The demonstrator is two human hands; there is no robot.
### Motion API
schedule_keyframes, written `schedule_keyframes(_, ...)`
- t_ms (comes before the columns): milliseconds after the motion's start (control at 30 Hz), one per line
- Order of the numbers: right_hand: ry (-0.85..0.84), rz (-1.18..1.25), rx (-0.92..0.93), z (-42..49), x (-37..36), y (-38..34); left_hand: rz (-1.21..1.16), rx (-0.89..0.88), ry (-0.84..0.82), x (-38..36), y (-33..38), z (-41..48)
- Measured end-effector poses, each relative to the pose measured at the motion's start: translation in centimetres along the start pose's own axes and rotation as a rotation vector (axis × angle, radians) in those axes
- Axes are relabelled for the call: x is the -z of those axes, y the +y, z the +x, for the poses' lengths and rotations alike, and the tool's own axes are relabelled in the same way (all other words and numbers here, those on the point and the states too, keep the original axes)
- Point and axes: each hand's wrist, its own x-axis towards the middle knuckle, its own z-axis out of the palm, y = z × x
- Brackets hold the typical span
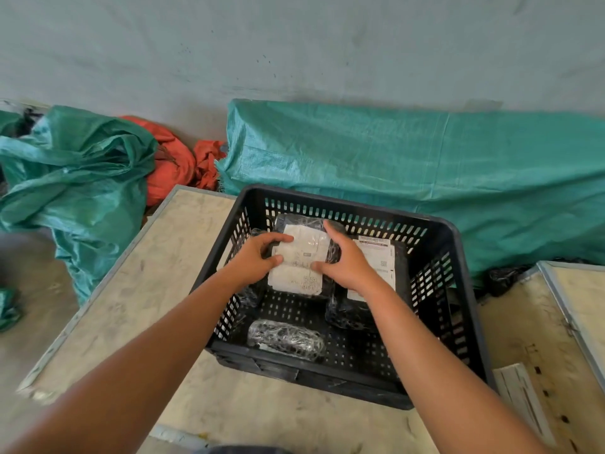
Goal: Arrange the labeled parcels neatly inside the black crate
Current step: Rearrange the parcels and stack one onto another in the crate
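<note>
A black slotted crate (435,237) stands on a pale board. Both my hands reach inside it and hold a black-wrapped parcel (302,253) with a white label on top. My left hand (258,257) grips its left edge and my right hand (347,260) grips its right edge. To its right lies a second labeled parcel (381,257), partly hidden under my right wrist. A smaller wrapped roll (286,339) lies at the crate's near side. Another dark parcel (248,294) is tucked against the left wall, mostly hidden.
The pale board (157,290) has a metal edge. A second board (576,303) lies at the right with a white strip (520,398) beside it. Green woven sacks (425,152) (72,178) and an orange sack (170,162) lie against the wall behind.
</note>
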Motion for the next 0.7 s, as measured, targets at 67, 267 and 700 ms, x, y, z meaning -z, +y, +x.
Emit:
schedule_keyframes(67,-0.016,-0.017,-0.088,1.1,-1.2,0.1,0.167,0.066,-0.039,-0.4,-0.1,0.7)
schedule_keyframes(267,-0.071,-0.145,-0.254,3.4,-3.9,1.3,0.487,0.217,-0.193,-2.1,-1.2,2.4)
schedule_keyframes(700,0.0,-0.207,-0.34,5.4,-8.0,5.1,0.727,0.383,-0.301,-5.3,-6.4,5.5)
